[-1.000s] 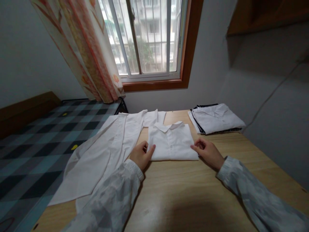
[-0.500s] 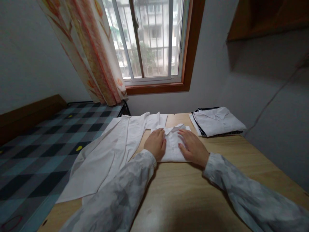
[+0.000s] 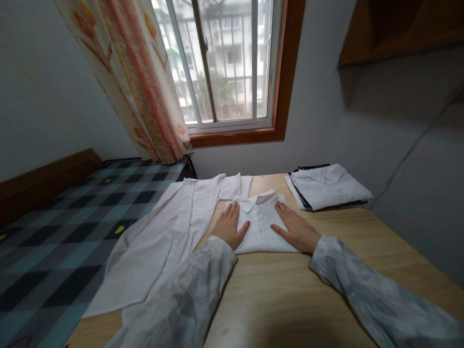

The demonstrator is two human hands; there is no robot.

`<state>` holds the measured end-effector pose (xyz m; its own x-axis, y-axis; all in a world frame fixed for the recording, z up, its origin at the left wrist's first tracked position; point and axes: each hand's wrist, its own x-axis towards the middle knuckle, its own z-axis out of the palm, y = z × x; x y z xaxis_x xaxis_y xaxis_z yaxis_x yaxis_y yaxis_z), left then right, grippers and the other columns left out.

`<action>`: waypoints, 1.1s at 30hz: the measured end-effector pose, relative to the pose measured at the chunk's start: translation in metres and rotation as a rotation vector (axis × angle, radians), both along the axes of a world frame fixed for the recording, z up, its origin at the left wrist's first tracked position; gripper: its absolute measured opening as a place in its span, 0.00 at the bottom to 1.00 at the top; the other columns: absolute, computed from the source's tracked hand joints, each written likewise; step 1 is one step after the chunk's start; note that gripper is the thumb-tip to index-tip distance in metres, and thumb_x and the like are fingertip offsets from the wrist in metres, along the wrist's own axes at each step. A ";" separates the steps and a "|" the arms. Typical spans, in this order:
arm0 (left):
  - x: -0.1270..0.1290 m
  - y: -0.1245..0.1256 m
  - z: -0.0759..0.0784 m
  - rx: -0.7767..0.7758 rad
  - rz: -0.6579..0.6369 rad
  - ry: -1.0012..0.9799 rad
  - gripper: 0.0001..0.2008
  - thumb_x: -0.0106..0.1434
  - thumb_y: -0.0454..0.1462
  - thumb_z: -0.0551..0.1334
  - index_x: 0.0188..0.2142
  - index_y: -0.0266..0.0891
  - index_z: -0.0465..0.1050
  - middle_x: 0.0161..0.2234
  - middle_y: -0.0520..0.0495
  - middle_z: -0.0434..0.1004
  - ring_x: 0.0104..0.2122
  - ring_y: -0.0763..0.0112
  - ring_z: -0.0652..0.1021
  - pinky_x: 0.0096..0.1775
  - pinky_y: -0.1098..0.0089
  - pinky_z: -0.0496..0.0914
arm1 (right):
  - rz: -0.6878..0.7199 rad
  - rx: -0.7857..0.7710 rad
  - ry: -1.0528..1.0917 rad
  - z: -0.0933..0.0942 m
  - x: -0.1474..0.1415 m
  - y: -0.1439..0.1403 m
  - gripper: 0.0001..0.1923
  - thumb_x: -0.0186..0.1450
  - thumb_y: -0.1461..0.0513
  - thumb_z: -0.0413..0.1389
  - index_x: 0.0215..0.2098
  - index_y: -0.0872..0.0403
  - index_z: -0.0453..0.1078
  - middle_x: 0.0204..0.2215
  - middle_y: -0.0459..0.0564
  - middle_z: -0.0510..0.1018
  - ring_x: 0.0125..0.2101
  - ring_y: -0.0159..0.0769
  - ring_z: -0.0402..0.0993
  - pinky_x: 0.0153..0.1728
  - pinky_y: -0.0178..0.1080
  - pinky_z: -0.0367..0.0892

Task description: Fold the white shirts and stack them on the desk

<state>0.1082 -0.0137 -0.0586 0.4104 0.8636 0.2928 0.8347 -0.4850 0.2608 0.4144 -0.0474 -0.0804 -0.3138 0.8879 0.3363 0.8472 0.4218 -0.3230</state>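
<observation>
A white shirt (image 3: 259, 227), folded into a flat rectangle with its collar at the far end, lies on the wooden table (image 3: 261, 290). My left hand (image 3: 231, 226) rests flat on its left side, fingers stretched out and thumb apart. On the right side of the shirt lies my right hand (image 3: 294, 227), also flat with fingers extended. Neither hand grips the cloth. Left of the folded shirt, an unfolded white shirt (image 3: 152, 246) is spread over the table, partly hidden by my left sleeve.
A stack of folded white and black clothes (image 3: 328, 186) sits at the table's back right. Along the left side stands a bed with a checked cover (image 3: 68, 227). Beyond the table are a window (image 3: 224, 63) and a patterned curtain (image 3: 134, 87); a wooden shelf (image 3: 398, 34) hangs upper right.
My hands have moved apart and flattened toward the folded shirt's sides. More of its front and collar shows, and the collar lies flatter. The view has tilted slightly upward.
</observation>
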 end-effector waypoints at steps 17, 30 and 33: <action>0.000 -0.005 0.006 -0.059 0.044 -0.042 0.40 0.76 0.55 0.53 0.76 0.31 0.54 0.78 0.30 0.50 0.78 0.48 0.54 0.74 0.45 0.53 | 0.114 0.206 0.118 0.074 0.008 0.067 0.30 0.66 0.64 0.60 0.66 0.55 0.70 0.63 0.61 0.75 0.63 0.53 0.70 0.67 0.54 0.64; 0.000 -0.011 0.010 -0.027 0.062 -0.087 0.37 0.75 0.53 0.56 0.75 0.36 0.58 0.77 0.31 0.55 0.76 0.47 0.59 0.73 0.43 0.56 | -0.064 0.163 0.442 0.025 0.016 0.099 0.08 0.67 0.63 0.52 0.42 0.51 0.72 0.36 0.49 0.75 0.32 0.38 0.70 0.37 0.40 0.69; 0.001 -0.016 0.021 0.029 0.065 -0.086 0.35 0.72 0.51 0.59 0.72 0.37 0.62 0.74 0.31 0.62 0.74 0.47 0.64 0.73 0.43 0.55 | -0.037 0.267 0.449 0.027 0.007 0.096 0.18 0.69 0.63 0.52 0.56 0.52 0.71 0.48 0.55 0.78 0.42 0.44 0.75 0.50 0.46 0.72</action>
